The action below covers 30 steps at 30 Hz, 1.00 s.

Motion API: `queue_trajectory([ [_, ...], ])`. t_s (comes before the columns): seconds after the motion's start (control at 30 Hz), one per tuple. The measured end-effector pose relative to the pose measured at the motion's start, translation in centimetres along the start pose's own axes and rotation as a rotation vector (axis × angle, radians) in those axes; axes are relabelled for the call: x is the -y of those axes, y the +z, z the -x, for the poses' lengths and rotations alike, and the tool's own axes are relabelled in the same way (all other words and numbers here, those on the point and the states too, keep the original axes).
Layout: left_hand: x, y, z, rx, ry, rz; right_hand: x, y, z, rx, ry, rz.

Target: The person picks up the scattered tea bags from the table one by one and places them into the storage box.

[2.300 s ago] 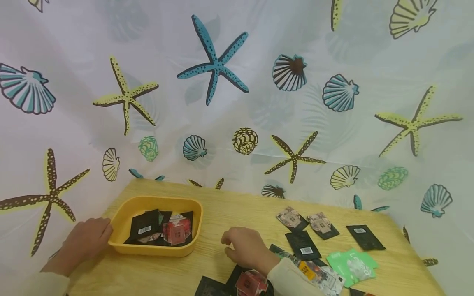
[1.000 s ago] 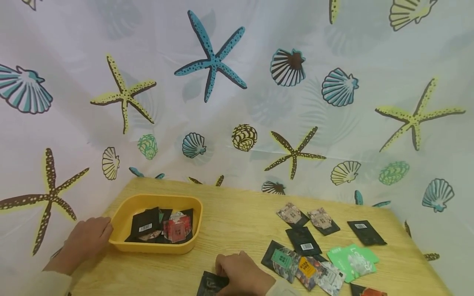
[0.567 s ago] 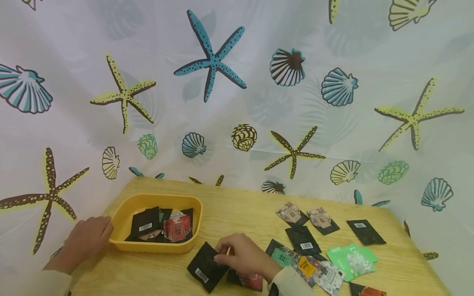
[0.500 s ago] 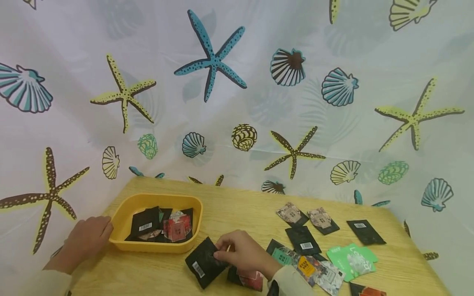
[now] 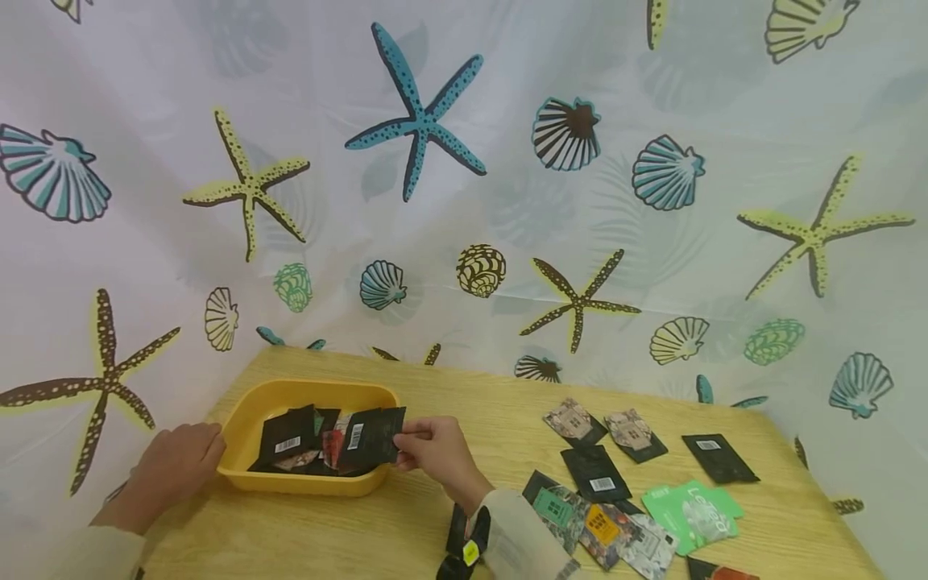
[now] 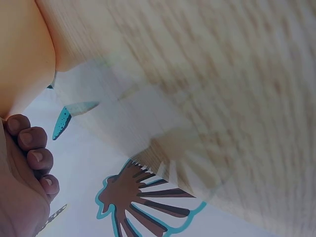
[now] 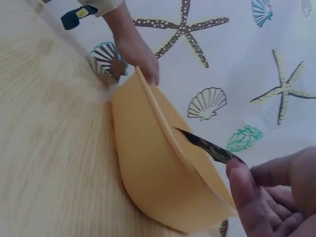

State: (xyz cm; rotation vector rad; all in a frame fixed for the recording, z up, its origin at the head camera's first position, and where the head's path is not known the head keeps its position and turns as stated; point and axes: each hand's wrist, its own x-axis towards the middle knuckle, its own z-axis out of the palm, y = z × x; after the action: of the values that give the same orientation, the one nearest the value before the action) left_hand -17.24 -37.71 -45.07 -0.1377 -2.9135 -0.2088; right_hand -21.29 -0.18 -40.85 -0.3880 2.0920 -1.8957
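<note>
Pinching a black packet [image 5: 373, 441] by its right edge, the right hand [image 5: 438, 455] holds it across the right end of the yellow tub [image 5: 308, 485], thumb and forefinger closed on one thin margin. Most of the packet hangs above others piled inside; through the right wrist view I see it nearly edge-on, tilted above the rim. The left hand [image 5: 181, 461] is at the opposite end, fingers curled and gripping the rim; I cannot make out its thumb.

To do this step well, I judge that the packet should clear the rim completely before the fingers let go, since its pinched side is over the wall and could catch there. Lowering it flat and close to the pile should prevent skidding; a light pinch is probably enough for something so thin, and a hard one might crease it. A firm left hand should stop the tub shifting on the table [image 5: 290, 540].

As for writing, the pinched packet bears a white barcode label [image 5: 354, 437], too small for me to read; a dark sachet [image 5: 288, 427] in the tub has a similar one. On the bright green packet [image 5: 692, 519] I read large white letters beginning "Le", the rest unsure. The yellow label [image 5: 602, 524] and green label [image 5: 553, 507] carry small characters I cannot resolve.
</note>
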Motion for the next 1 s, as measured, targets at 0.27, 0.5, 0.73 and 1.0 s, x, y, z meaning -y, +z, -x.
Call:
queue_trajectory([
  [0.27, -0.6, 0.7, -0.3, 0.044, -0.025, 0.046, 0.3, 2.9, -1.7, -0.065, 0.052, 0.084],
  [0.5, -0.8, 0.9, -0.1, -0.008, -0.004, 0.028, 0.1, 1.4, -0.4, -0.014, -0.02, 0.126],
  [0.73, -0.4, 0.2, -0.3, -0.013, 0.01, 0.013, 0.1, -2.5, 1.7, 0.067, -0.087, 0.19],
  [1.0, 0.1, 0.2, -0.2, 0.021, -0.011, 0.039, -0.5, -4.9, 3.2, 0.14, -0.137, 0.588],
])
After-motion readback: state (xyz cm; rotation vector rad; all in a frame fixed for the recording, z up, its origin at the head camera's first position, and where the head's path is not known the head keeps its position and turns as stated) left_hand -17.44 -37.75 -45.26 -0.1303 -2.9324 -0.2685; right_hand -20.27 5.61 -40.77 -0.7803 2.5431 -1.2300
